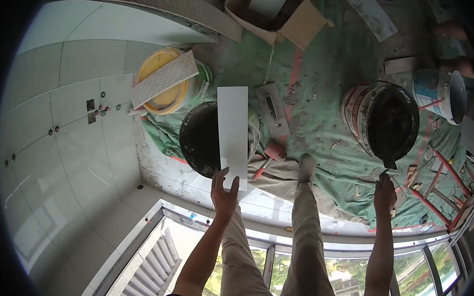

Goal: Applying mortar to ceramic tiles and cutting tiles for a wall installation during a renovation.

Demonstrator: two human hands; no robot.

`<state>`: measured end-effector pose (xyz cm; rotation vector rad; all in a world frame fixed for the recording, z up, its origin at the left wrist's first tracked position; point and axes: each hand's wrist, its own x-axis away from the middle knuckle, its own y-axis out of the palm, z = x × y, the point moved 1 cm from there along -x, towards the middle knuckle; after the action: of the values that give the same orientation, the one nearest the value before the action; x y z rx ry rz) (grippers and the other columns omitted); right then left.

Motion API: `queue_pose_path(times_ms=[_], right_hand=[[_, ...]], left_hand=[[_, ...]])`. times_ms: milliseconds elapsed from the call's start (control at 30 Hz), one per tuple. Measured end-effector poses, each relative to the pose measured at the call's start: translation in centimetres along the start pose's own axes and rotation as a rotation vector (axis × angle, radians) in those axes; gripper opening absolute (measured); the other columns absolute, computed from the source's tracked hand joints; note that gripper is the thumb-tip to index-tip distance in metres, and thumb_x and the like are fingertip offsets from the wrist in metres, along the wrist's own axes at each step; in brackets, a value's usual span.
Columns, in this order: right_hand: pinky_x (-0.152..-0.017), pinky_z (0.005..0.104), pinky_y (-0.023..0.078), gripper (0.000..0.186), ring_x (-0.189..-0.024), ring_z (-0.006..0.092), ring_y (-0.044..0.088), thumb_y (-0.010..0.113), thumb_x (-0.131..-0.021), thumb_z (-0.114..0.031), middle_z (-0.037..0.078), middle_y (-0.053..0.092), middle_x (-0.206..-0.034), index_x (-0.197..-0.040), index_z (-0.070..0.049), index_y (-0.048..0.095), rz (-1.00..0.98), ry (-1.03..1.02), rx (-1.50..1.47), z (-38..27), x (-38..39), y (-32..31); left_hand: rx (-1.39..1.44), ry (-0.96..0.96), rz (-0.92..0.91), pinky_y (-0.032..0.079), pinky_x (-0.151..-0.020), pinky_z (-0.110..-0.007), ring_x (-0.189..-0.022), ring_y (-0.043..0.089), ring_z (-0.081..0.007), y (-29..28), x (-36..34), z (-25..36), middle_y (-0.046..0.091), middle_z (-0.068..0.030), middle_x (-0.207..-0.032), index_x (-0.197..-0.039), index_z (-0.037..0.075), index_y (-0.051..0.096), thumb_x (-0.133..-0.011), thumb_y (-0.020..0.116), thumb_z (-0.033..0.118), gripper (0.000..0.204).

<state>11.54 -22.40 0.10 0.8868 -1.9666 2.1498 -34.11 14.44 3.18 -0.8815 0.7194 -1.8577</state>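
Note:
A long pale tile strip (232,131) lies across the top of a dark bucket (199,138) left of centre. My left hand (225,196) is at the strip's near end, its fingers apart and the tips against or just over the edge; whether they press on it I cannot tell. Closed around the handle of a trowel (390,160), my right hand (385,194) is below the near rim of a second bucket (356,114). The trowel's dark blade overlaps that rim, and dark material fills the bucket's mouth.
A yellow-lidded bucket (161,104) carries a textured board (165,79). A notched trowel (274,110) and a red-headed mallet (275,151) lie on the green floor sheet (313,130). At right are a white bucket (438,91) and a red metal frame (444,175); a cardboard box (302,25) is beyond.

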Motion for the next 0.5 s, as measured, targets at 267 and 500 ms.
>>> queue_pose_path(times_ms=[267, 500], right_hand=[[-0.100, 0.0555, 0.053, 0.039, -0.119, 0.0411, 0.069, 0.074, -0.104, -0.023, 0.017, 0.073, -0.128, -0.140, -0.007, 0.072, 0.145, -0.185, -0.028, -1.2, 5.2, -2.6], [-0.102, 0.0553, 0.053, 0.035, -0.118, 0.0417, 0.069, 0.078, -0.100, -0.021, 0.018, 0.074, -0.122, -0.132, -0.007, 0.075, -0.106, -0.121, -0.218, 4.3, 22.6, 0.1]], left_hand=[[-0.211, -0.049, 0.002, 0.039, -0.127, -0.059, -0.156, 0.043, -0.0511, 5.5, -8.4, 0.5, 0.038, -0.0277, -0.172, -0.180, 0.012, 0.026, -0.079, 0.101, 0.039, 0.129], [-0.169, -0.078, -0.034, 0.051, -0.116, -0.061, -0.146, 0.054, -0.0486, 5.7, -9.1, 3.3, 0.051, -0.0253, -0.161, -0.181, 0.016, 0.026, -0.076, 0.101, 0.036, 0.130]])
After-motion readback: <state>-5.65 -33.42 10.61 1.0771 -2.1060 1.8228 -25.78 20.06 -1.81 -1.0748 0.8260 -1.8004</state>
